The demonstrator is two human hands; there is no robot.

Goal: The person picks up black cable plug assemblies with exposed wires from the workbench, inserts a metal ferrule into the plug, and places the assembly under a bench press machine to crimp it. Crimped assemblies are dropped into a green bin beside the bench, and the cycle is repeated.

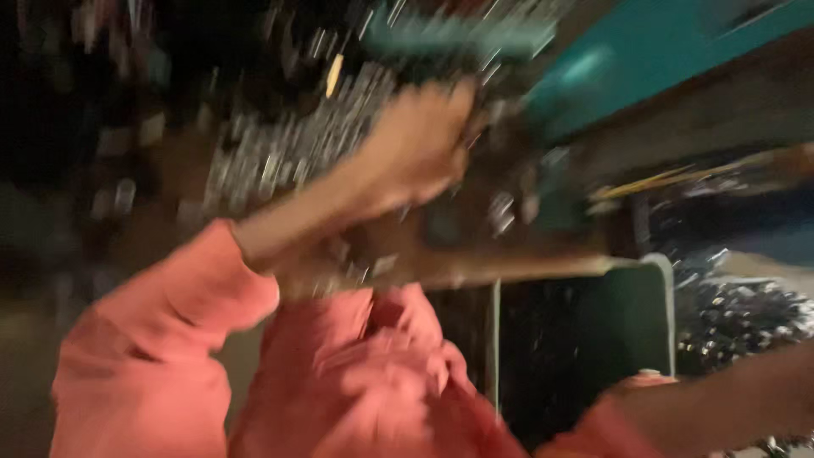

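Observation:
The picture is badly smeared by motion. My left hand point(424, 144) is raised in the upper middle, at the end of a bare forearm in a salmon-pink sleeve point(161, 339). Its fingers look curled against a dark, blurred thing beside a teal object point(560, 76); whether it grips anything cannot be made out. A mass of small shiny metal pieces point(280, 144) lies behind and left of that hand. Only my right forearm point(721, 394) shows at the lower right, and it runs out past the frame's edge, so the hand itself is hidden.
A brown board or shelf edge point(509, 263) runs across the middle. Below it stands a dark green container with a pale rim point(661, 288). More shiny metal pieces point(738, 314) are heaped at the right. A teal surface point(670, 42) fills the upper right.

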